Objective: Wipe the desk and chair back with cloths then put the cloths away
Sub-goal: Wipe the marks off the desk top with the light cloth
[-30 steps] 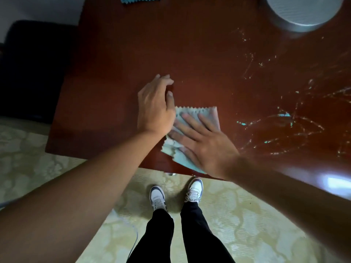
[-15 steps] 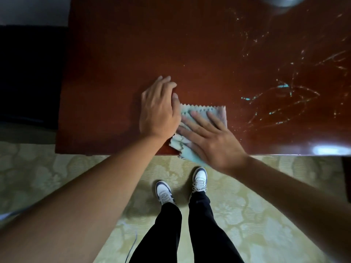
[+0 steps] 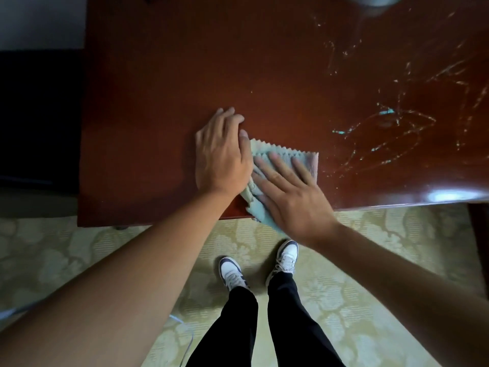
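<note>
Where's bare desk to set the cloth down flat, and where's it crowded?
Bare top lies left of the left hand out to the desk edge, and beyond both hands toward the far side. Crowded: the near edge, where the right hand presses the cloth, which overhangs it. The scratched patch to the right holds nothing; a grey round object sits far right.
</note>
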A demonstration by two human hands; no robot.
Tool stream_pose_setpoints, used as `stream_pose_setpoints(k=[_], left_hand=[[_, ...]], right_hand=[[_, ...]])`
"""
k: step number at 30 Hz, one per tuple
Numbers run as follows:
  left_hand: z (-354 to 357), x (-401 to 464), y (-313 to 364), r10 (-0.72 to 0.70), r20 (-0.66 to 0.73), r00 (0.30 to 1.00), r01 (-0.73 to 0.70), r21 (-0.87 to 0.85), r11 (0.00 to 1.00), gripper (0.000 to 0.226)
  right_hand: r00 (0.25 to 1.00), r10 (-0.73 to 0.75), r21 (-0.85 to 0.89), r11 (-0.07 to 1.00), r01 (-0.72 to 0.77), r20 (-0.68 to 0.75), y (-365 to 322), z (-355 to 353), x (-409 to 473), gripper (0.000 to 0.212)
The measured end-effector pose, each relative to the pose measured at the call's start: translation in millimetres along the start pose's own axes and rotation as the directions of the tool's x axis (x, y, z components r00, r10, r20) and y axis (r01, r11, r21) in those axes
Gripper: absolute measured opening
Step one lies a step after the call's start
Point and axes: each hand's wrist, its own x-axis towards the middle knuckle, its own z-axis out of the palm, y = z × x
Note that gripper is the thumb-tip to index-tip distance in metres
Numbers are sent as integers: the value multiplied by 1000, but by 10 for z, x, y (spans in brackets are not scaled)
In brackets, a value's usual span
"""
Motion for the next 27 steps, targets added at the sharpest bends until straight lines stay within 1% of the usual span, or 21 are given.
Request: stream_pose_setpoints(k=[1,2,5,6,7,10,12,13,15,17,19,20,22,24,27], left_hand=[[3,3,3,0,-9,1000,0,-13,1000,30],[8,1,3,-1,-16,1000,0,-22,1000,30],[19,10,6,-7,-34,999,6,-33,999,31],[19,10,9,-15,-35,999,13,-35,999,31],[13,11,14,-20,-33,999,18,-41,999,32],[-19,19,31,-31,-15,999,30,-36,999,37],[-48,23,33,-35,-1,999,35,-25,999,42],[-57,28,31,-33,5,999,33,-23,999,45],[-39,33,30,-23,5,1000,23,-14,1000,47],[-14,27,22,-24,-12,1000,24,-8,1000,44],[16,24,8,-44,-52,998,43,-25,999,39],[21,29,6,-64,-78,995,62,-35,997,38],[14,45,5,-112,-115,987,107,-47,993,36],[-2,54,17,-139,-114,984,135,-44,990,38],[-11,47,33,-126,-84,988,124,-31,992,41]], right_hand=[[1000,-23,-7,1000,23,20,118,-40,98,49],[999,-12,-6,1000,12,33,241,-84,235,50],[987,157,6,988,-157,-11,559,-204,680,51],[981,193,5,981,-193,-27,542,-193,725,50],[980,195,2,981,-195,-46,468,-170,688,50],[995,64,24,998,-63,-74,188,-80,317,46],[998,4,18,1000,-3,-57,242,-100,262,45],[999,23,8,1000,-22,-48,351,-139,379,45],[988,149,-3,989,-149,-43,613,-259,791,48],[962,270,20,963,-270,-22,816,-351,1293,49],[957,291,41,956,-291,0,802,-366,1679,49],[959,283,57,958,-282,-8,722,-348,1766,49],[973,228,55,973,-225,-41,522,-268,1640,49],[989,129,52,991,-126,-66,304,-201,1170,49],[998,29,91,996,-23,-61,144,-117,420,45]])
